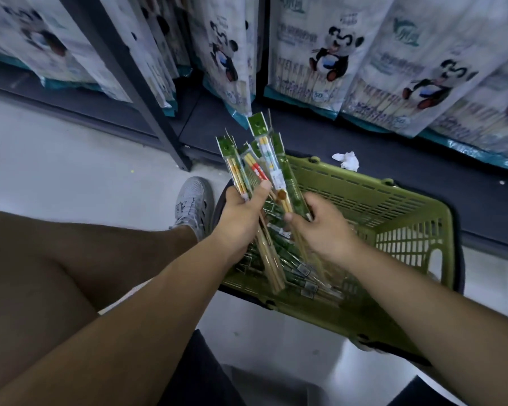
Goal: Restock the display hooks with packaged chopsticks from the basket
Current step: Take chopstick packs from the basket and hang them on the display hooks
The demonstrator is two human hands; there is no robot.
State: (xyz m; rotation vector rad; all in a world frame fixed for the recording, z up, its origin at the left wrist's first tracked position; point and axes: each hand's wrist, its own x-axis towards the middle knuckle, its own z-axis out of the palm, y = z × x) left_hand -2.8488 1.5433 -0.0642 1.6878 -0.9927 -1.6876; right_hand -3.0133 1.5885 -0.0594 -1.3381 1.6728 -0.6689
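Many large panda-printed bags (pixel 329 54) hang on the dark shelving behind the green basket (pixel 417 200), which sits on the pale floor in front of the shelf base. No display hooks can be made out, and no slim packets like those being handled hang anywhere behind the basket.

Inside the basket, a loose heap of packaged chopsticks (pixel 302 276) covers its near left part; the far right part shows bare plastic mesh. Above the basket's left corner the left hand (pixel 241 218) has its grip clamped round the lower ends of a fan of packets (pixel 258 162), green header cards pointing up toward the shelving. Just to the right, also above the basket, the right hand (pixel 323 227) has its grip closed on the lower end of another packet that touches the fan.

Left of the basket is a grey shoe (pixel 192 200); beyond its far rim a crumpled white tissue (pixel 346 160) lies on the shelf base.

By my reading the work is at the gathering stage: a handful is collected, none visibly hung, and plenty remains in the basket.
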